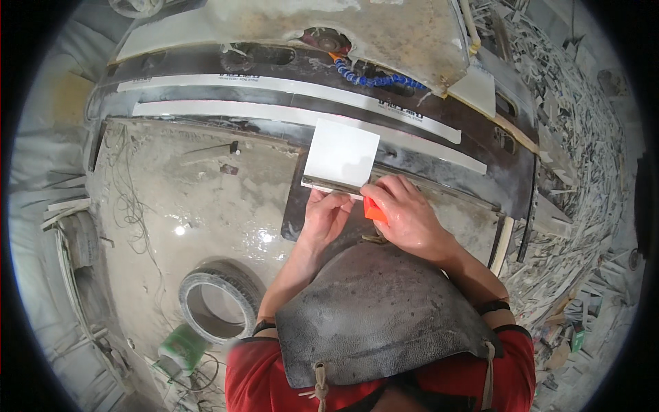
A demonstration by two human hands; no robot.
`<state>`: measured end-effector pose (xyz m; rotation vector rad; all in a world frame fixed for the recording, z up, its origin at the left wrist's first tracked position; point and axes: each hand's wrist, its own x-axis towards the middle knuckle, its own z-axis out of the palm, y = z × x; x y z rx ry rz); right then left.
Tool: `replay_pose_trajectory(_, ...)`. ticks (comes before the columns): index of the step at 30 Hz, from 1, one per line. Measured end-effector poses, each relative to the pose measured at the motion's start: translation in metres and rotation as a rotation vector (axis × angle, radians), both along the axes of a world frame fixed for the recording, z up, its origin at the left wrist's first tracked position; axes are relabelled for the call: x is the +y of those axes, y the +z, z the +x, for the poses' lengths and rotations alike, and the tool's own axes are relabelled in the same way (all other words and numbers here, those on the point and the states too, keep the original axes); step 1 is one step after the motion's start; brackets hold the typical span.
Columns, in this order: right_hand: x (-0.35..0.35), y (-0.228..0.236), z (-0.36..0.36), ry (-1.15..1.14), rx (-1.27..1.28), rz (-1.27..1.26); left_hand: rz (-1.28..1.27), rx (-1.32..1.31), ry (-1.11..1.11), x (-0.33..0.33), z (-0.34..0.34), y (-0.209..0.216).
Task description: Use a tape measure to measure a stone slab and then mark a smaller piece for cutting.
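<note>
A white square tile (341,150) lies in front of me, its near edge toward my body and its far edge over a long white strip. My left hand (327,218) is closed at the tile's near left edge, thumb and fingers pinching it. My right hand (406,211) is wrapped round a bright orange-red block (374,210) at the tile's near right corner. The block's far end is hidden by the fingers. Under the tile's left side and my hands shows a dark flat plate (295,204).
Two long white strips (206,110) run across the dark bench. A blue segmented hose (371,81) hangs beyond, below a stained cover (405,34). A tyre (218,302) and green container (182,349) stand at lower left. White offcuts (583,137) heap at right.
</note>
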<state>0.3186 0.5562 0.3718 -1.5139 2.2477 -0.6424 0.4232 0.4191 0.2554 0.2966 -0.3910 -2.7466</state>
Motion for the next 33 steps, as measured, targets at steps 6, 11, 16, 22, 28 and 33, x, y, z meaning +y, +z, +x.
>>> replay_pose_trajectory(6,0.003,-0.002,-0.007,-0.022,0.039,-0.006,0.005,-0.017,-0.027,0.001,-0.010,-0.002)
replay_pose_trajectory(11,0.021,-0.027,-0.014,-0.157,0.020,-0.202,-0.142,-0.171,-0.131,0.010,-0.026,-0.017)
replay_pose_trajectory(16,0.081,-0.044,-0.030,-0.396,-0.053,-0.105,-0.275,-0.181,-0.442,0.038,-0.065,-0.041)
replay_pose_trajectory(22,0.273,-0.103,-0.075,-0.883,-0.160,0.005,-1.130,0.062,-0.650,0.155,-0.141,-0.172)
replay_pose_trajectory(28,0.497,-0.175,-0.138,-1.143,-0.081,-0.006,-0.504,-0.267,-0.841,0.349,-0.245,-0.142)
replay_pose_trajectory(33,0.609,-0.195,-0.159,-1.164,-0.127,0.042,-0.464,-0.406,-0.872,0.483,-0.308,-0.155)
